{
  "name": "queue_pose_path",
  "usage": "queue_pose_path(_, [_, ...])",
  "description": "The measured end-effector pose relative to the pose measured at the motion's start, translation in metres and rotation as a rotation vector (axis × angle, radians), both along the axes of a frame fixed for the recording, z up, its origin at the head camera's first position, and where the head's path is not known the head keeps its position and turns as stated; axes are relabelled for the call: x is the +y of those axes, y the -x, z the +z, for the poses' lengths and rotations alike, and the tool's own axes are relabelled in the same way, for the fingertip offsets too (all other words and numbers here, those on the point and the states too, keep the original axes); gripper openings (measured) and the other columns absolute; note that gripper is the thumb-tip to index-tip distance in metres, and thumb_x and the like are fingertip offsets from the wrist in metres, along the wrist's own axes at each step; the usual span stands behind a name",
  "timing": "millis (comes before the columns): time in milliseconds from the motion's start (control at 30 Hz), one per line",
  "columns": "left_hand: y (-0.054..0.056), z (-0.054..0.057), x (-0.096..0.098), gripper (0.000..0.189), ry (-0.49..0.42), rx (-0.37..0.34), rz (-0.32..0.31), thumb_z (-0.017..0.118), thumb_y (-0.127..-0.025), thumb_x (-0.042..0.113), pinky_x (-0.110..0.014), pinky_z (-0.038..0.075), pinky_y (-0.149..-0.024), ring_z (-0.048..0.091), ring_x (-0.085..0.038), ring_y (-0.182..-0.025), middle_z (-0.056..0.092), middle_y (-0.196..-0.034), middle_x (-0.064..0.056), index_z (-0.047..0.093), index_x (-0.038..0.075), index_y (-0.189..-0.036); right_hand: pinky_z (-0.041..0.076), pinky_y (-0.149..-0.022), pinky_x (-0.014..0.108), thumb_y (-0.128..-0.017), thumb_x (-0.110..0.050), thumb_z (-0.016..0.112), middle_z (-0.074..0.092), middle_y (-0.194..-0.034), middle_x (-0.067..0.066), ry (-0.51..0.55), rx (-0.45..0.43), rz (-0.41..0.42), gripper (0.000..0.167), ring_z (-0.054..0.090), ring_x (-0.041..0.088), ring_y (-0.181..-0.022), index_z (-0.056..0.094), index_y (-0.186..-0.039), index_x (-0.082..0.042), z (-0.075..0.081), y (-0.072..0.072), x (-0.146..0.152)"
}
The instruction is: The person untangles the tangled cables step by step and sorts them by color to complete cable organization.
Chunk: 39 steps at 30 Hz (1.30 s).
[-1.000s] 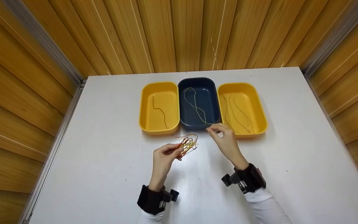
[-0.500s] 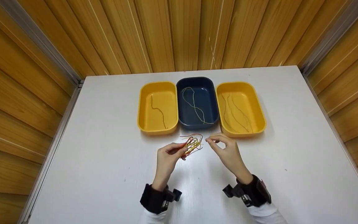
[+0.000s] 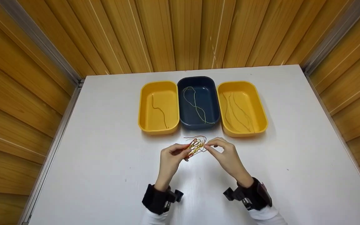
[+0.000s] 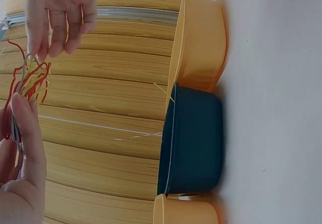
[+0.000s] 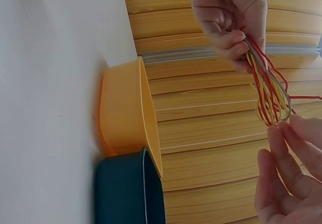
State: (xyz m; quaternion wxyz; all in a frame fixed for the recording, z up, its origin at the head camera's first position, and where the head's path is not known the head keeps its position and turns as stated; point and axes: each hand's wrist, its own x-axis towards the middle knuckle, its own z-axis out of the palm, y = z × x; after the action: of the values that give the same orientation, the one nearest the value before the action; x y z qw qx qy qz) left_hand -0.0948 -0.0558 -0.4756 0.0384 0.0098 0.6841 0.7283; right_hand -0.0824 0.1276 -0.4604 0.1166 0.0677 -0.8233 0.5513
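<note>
In the head view my left hand (image 3: 170,159) grips a tangled bundle of wires (image 3: 195,146), red, yellow and grey, between thumb and fingers. My right hand (image 3: 227,156) has come up to the bundle's right end, thumb and forefinger pinched together at a wire there. From the right wrist view, those fingertips meet the looped ends of the wire bundle (image 5: 271,95), close to a grey loop; which strand they pinch is hard to tell. The left wrist view shows the bundle sticking up out of the left hand (image 4: 25,148), with the right hand (image 4: 63,17) above.
Beyond the hands three trays stand side by side: a left yellow tray (image 3: 142,109) with one dark wire, a dark blue tray (image 3: 186,120) with a crossed yellowish wire, and a right yellow tray (image 3: 261,122) with several thin wires. White table (image 3: 105,162) surrounds them.
My right hand has let go of the yellowish wire at the blue tray and drawn back to the bundle. The left hand, still holding the bundle, has shifted slightly right.
</note>
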Motion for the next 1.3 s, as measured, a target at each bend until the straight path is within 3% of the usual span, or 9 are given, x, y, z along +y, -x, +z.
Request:
queue_pose_path(667, [0.001, 0.002, -0.002, 0.023, -0.034, -0.018, -0.026, 0.07, -0.086, -0.011, -0.015, 0.058, -0.059, 0.065, 0.0, -0.061, 0.072, -0.093, -0.036, 0.067, -0.025, -0.105, 0.048, -0.079, 0.009, -0.09, 0.007, 0.069, 0.071, -0.085, 0.017, 0.038, 0.075, -0.031, 0.004, 0.057, -0.009, -0.085, 0.072, -0.087, 0.006, -0.01, 0.0, 0.015])
queue_pose_path(767, [0.002, 0.001, -0.006, 0.023, -0.05, -0.011, -0.006, 0.07, -0.086, -0.012, -0.015, 0.058, -0.059, 0.065, -0.001, -0.062, 0.073, -0.091, -0.032, 0.066, -0.026, -0.104, 0.049, -0.081, 0.008, -0.092, 0.007, 0.068, 0.073, -0.086, 0.001, 0.076, 0.077, -0.062, 0.005, 0.058, -0.01, -0.086, 0.071, -0.09, 0.01, -0.008, 0.001, 0.023])
queue_pose_path(933, [0.002, 0.0, -0.019, 0.022, -0.072, -0.02, 0.086, 0.069, -0.085, -0.015, -0.015, 0.057, -0.059, 0.064, -0.003, -0.06, 0.074, -0.087, -0.021, 0.065, -0.028, -0.103, 0.049, -0.083, 0.005, -0.093, 0.012, 0.064, 0.064, -0.088, -0.031, 0.157, 0.087, -0.11, 0.009, 0.059, -0.011, -0.085, 0.066, -0.093, 0.021, -0.005, 0.002, 0.043])
queue_pose_path(1100, [0.002, -0.001, -0.026, 0.023, -0.067, -0.022, 0.104, 0.07, -0.086, -0.014, -0.016, 0.058, -0.06, 0.065, -0.003, -0.06, 0.075, -0.088, -0.023, 0.065, -0.027, -0.104, 0.049, -0.083, 0.005, -0.093, 0.012, 0.063, 0.065, -0.087, -0.033, 0.198, 0.08, -0.118, 0.013, 0.061, -0.012, -0.085, 0.063, -0.094, 0.026, -0.006, 0.003, 0.054])
queue_pose_path(1300, [0.002, -0.001, -0.032, 0.022, -0.056, -0.017, 0.131, 0.069, -0.085, -0.015, -0.016, 0.057, -0.059, 0.064, -0.003, -0.059, 0.074, -0.087, -0.022, 0.065, -0.028, -0.102, 0.051, -0.084, 0.005, -0.094, 0.011, 0.063, 0.07, -0.084, -0.025, 0.264, 0.056, -0.17, 0.02, 0.064, -0.009, -0.083, 0.059, -0.097, 0.03, -0.009, 0.004, 0.066])
